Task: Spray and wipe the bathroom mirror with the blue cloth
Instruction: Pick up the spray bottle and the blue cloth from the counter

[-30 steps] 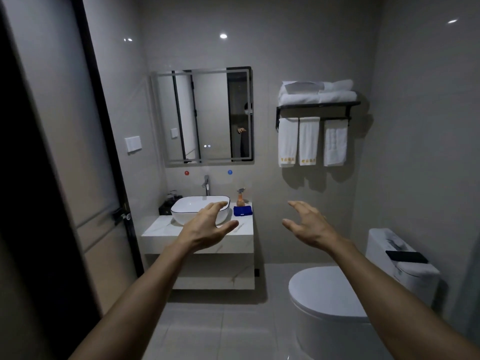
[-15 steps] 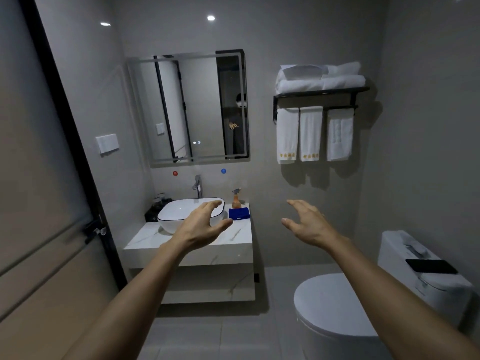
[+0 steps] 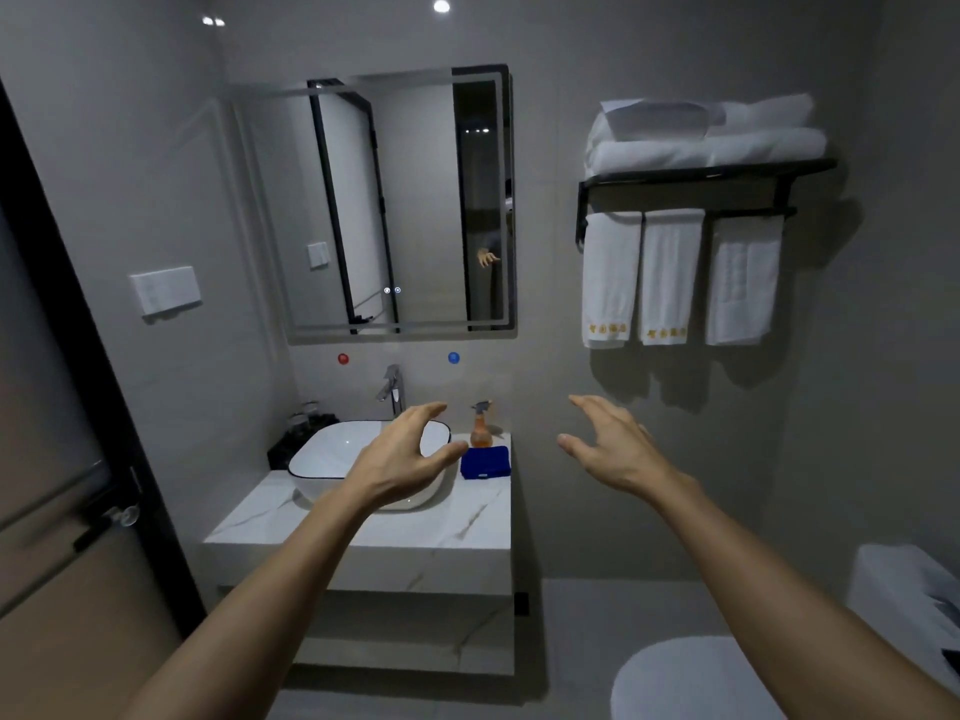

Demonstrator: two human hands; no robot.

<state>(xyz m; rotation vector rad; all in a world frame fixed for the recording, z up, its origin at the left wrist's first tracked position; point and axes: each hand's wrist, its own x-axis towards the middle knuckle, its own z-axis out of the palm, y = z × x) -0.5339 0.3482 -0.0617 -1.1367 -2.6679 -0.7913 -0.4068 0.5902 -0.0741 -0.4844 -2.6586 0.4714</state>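
Observation:
The rectangular mirror [image 3: 395, 205] hangs on the back wall above a white marble vanity [image 3: 363, 532]. A folded blue cloth [image 3: 485, 462] lies at the vanity's back right corner, and an orange spray bottle [image 3: 481, 426] stands just behind it. My left hand [image 3: 402, 457] hovers open in front of the white basin [image 3: 332, 454], its fingertips just left of the cloth. My right hand [image 3: 610, 444] is held out open to the right of the vanity, in front of the bare wall. Neither hand touches anything.
A chrome tap [image 3: 392, 389] rises behind the basin, with dark items [image 3: 301, 428] at the back left. A black rack with white towels [image 3: 680, 241] hangs at the right. A white toilet [image 3: 727, 678] sits at bottom right, a dark door frame [image 3: 78, 330] on the left.
The view has moved closer to the vanity and mirror, which now look larger. Both hands stay open and outstretched, and the left one now reaches in front of the basin.

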